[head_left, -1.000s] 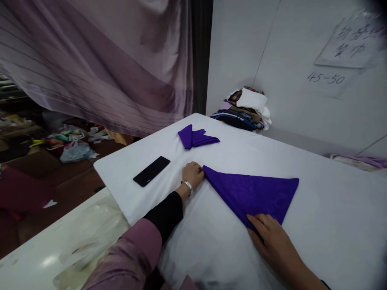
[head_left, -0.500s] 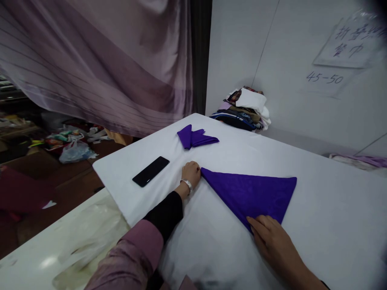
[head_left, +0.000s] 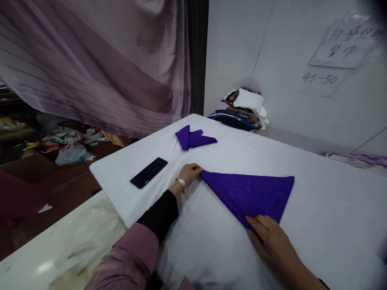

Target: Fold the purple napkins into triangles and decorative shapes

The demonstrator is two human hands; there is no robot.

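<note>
A purple cloth napkin (head_left: 254, 193), folded into a triangle, lies flat on the white-covered table (head_left: 326, 217). Its left corner is pinched between the fingertips of my left hand (head_left: 190, 174). At the near edge of the napkin, my right hand (head_left: 267, 237) has its thumb beneath the cloth and its fingers on top. The near corner is hidden behind that hand. Farther back lies a second purple napkin (head_left: 198, 139), folded into a pointed shape, with no hand on it.
A black phone (head_left: 149, 172) lies left of my left hand. Stacked clothes (head_left: 242, 108) sit beyond the far table edge by the wall. A crumpled plastic sheet (head_left: 90, 231) covers part of a lower white surface at left. A mauve curtain (head_left: 127, 60) hangs behind.
The fingers of my left hand have closed in a pinch on the napkin's left corner. My right hand keeps its grip on the near edge. The whole view has shifted slightly.
</note>
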